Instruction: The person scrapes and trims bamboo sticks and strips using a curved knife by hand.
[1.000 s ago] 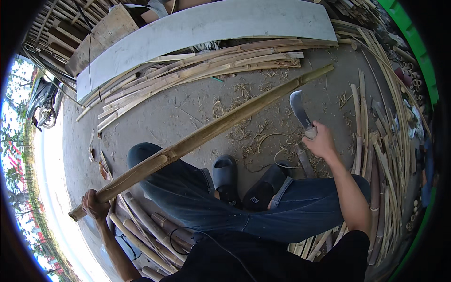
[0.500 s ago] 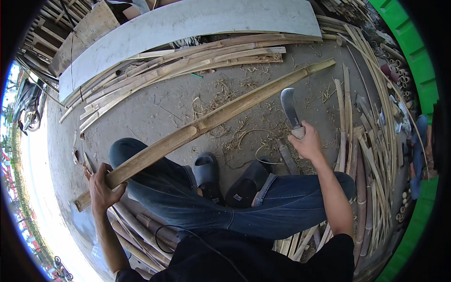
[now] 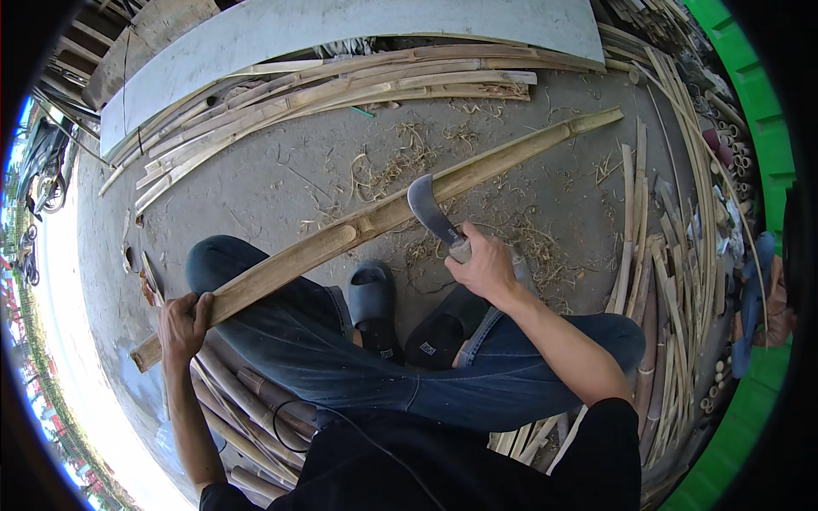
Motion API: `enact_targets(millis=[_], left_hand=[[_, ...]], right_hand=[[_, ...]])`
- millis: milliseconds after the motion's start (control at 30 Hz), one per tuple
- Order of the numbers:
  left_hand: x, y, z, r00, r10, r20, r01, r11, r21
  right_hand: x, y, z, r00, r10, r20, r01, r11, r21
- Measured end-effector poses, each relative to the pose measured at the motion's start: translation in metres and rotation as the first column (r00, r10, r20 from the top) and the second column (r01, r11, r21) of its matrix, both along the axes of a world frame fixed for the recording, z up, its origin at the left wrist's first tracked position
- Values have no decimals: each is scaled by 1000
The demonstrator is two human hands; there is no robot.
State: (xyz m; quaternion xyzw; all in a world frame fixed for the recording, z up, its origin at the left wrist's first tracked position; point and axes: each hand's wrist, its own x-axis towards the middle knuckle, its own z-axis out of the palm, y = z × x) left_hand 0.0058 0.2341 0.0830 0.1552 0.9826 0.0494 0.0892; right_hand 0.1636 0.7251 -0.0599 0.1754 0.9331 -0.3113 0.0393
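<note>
A long split bamboo strip [image 3: 290, 262], hollow side up, slants from lower left to upper right across my left knee. My left hand [image 3: 181, 329] is closed around it near its lower left end. In my right hand [image 3: 484, 266] is the handle of a curved billhook knife [image 3: 430, 209]. Its dark hooked blade points up and left and overlaps the strip's middle in view; whether it touches the bamboo I cannot tell. The strip's far end reaches over the floor at the upper right.
Curly bamboo shavings [image 3: 388, 170] litter the concrete floor. Split bamboo lengths [image 3: 341, 95] lie beyond, by a pale board [image 3: 341, 25]. More bamboo pieces [image 3: 660, 307] are stacked at the right, before a green wall [image 3: 771, 136]. Bamboo poles [image 3: 247, 409] lie beside me at lower left.
My right hand has brought the knife left and slightly down, from right of the bamboo strip to over its middle. My left hand keeps its hold on the strip.
</note>
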Motion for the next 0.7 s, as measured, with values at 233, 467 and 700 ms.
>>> enact_targets(millis=[233, 467, 700], left_hand=[[-13, 3, -4, 999, 14, 53, -18, 998, 67], [-18, -3, 4, 964, 100, 247, -123, 989, 81], [-27, -3, 0, 953, 96, 288, -114, 992, 48]], right_hand=[[-14, 83, -40, 851, -504, -146, 512, 859, 20], [-19, -1, -31, 961, -191, -199, 189, 981, -31], [-9, 97, -59, 775, -619, -125, 622, 783, -25]])
